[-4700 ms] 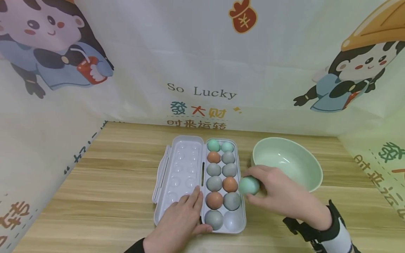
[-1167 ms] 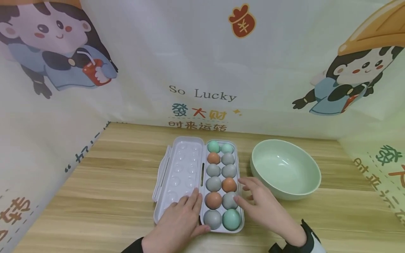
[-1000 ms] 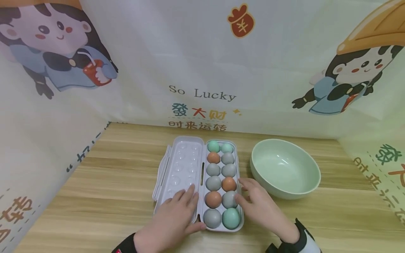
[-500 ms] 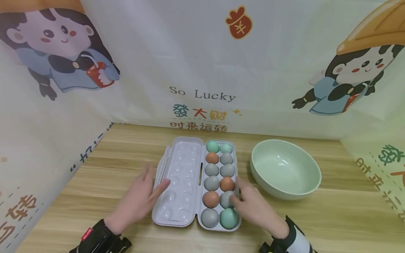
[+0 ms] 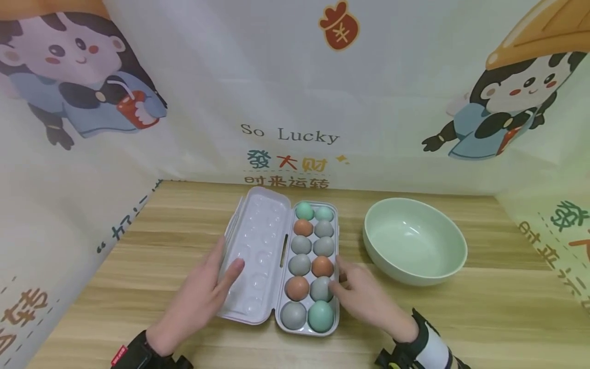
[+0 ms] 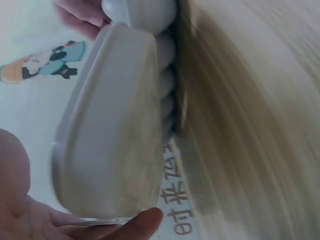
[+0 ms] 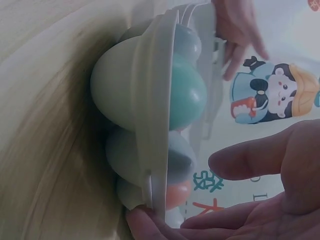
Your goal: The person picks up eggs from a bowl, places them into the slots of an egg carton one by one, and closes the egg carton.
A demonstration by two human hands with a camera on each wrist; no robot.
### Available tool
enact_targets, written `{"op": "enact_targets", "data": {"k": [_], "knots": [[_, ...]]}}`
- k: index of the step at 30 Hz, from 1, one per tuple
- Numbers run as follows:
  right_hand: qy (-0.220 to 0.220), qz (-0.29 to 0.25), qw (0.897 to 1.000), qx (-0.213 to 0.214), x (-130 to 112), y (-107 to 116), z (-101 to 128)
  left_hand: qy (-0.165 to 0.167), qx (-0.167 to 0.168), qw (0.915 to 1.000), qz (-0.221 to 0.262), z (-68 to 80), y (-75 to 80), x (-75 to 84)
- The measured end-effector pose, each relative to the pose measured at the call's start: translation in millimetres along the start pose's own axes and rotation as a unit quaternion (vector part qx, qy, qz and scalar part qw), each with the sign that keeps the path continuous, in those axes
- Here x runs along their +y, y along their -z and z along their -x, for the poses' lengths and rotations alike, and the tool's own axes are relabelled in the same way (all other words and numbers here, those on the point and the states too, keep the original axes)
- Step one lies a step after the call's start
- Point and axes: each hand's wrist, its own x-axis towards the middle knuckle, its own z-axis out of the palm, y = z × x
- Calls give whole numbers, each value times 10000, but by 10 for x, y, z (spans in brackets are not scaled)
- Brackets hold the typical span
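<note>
A pale lilac egg carton [image 5: 335,320] lies opened on the table, its tray full of green, brown and grey eggs. My left hand [image 5: 195,289] is at the outer left edge of the lid [image 5: 255,253], fingers extended along its underside and thumb held apart over the inner face. The lid stands tilted up off the table, as the left wrist view also shows. My right hand [image 5: 366,294] touches the tray's right side with its fingertips, under the rim in the right wrist view. Its thumb sits beside a grey egg [image 5: 320,289], near the green egg [image 5: 320,316] at the front.
A light green bowl [image 5: 415,241] stands right of the carton, with nothing inside it. The wood-grain table [image 5: 138,266] ends at a printed white cloth [image 5: 207,154] at the back and on both sides.
The green egg from my right hand now sits in the front right cup. My left hand moved from the lid's inner face to its outer edge, and the lid has tilted up; the carton shifted slightly left.
</note>
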Motion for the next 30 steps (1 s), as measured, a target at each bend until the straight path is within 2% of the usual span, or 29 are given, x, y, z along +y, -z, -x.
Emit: {"op": "enact_targets", "data": {"k": [4,8,14,18,23,30], "knots": [[-279,44,9996,22,-3,21,-4,-394,389,9984,145,48,4,107],[-561,-20,9984,75,-2,44,-1,-755,711,9932,521,80,-8,199],[-728,-143,9972,137,5,91,1,-963,1020,9866,838,116,-37,328],[-934,-243,9952,153,18,104,-10,-1249,1114,9811,976,121,-77,391],[-1298,-685,9889,242,18,121,-36,-1741,894,9767,878,85,-146,434],[-1494,-1681,9735,405,2,142,-34,-2192,-39,9747,426,35,-269,482]]}}
